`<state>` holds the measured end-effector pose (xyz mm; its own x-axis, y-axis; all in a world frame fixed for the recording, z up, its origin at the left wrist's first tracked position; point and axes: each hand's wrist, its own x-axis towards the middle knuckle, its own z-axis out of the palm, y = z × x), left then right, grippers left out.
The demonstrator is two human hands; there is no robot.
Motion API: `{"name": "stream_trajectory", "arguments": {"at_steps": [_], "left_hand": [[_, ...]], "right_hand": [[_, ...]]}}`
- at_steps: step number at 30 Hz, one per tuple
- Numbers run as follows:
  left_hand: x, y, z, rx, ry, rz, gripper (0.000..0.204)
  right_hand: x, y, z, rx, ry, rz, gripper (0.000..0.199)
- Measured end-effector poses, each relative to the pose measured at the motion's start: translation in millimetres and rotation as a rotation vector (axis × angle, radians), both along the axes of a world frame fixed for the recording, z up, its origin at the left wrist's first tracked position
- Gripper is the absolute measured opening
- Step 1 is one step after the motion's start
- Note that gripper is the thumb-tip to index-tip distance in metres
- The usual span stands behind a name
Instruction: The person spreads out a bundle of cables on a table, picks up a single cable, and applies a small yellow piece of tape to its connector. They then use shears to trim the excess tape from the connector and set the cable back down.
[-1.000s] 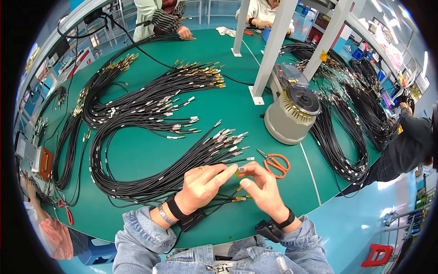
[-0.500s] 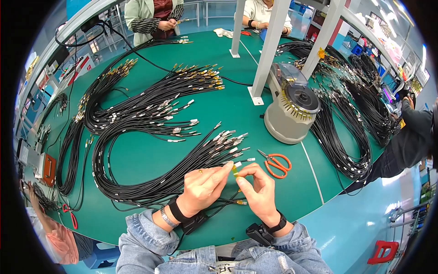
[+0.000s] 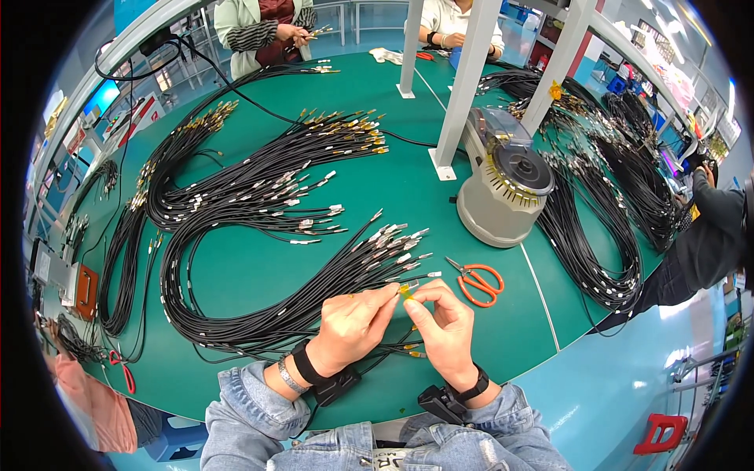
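While a small yellow strip [image 3: 405, 290] is held up above the green counter [image 3: 506, 334], it is pinched from one side by the closed fingers of the left hand [image 3: 350, 328] and from the other by the thumb and forefinger of the right hand [image 3: 446, 328], the two sets of fingertips being nearly together. Black cables [image 3: 259, 314] are spread beside the left hand, and orange-handled cutters [image 3: 479, 284] are laid beyond the right. Compared with half a second ago, the left fingertips have been lowered slightly, and the strip is shown broader.
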<state>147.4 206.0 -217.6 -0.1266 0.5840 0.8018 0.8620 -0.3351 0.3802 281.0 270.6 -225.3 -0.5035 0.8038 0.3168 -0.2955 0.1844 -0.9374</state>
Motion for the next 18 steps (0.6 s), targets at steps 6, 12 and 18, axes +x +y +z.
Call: {"name": "stream_trajectory", "arguments": {"at_steps": [6, 12, 18], "left_hand": [[5, -1, 2, -0.114, -0.163, -0.039, 0.012], [9, -4, 0, -0.218, -0.298, -0.067, 0.008], [11, -7, 2, -0.314, -0.378, -0.09, 0.004]], "right_hand": [[1, 1, 0, 0.022, -0.005, 0.009, 0.006], [2, 2, -2, 0.042, -0.01, 0.005, 0.006], [2, 2, -3, 0.044, -0.01, -0.005, 0.006]]}}
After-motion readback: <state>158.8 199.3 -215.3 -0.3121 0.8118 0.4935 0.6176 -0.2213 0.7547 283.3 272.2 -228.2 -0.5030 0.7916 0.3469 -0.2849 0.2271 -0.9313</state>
